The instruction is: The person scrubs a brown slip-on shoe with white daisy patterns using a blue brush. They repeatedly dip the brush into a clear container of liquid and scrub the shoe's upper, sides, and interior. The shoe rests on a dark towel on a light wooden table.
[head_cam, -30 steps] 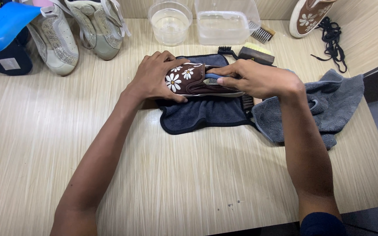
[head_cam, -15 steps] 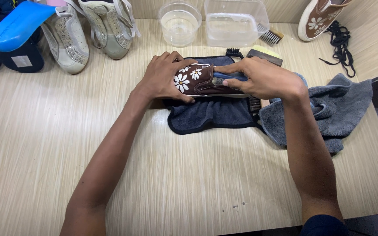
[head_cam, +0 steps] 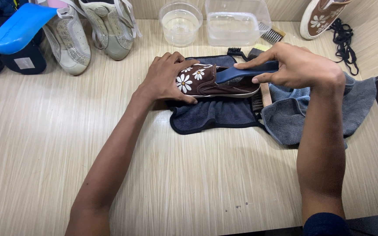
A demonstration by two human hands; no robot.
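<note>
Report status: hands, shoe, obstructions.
Left hand steadies brown flowered shoe on dark cloth. Right hand holds blue insole, tip inside shoe. Nothing obstructing.

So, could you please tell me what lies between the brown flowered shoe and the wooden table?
In the head view, a dark blue cloth lies spread under the brown flowered shoe, on the wooden table.
</note>
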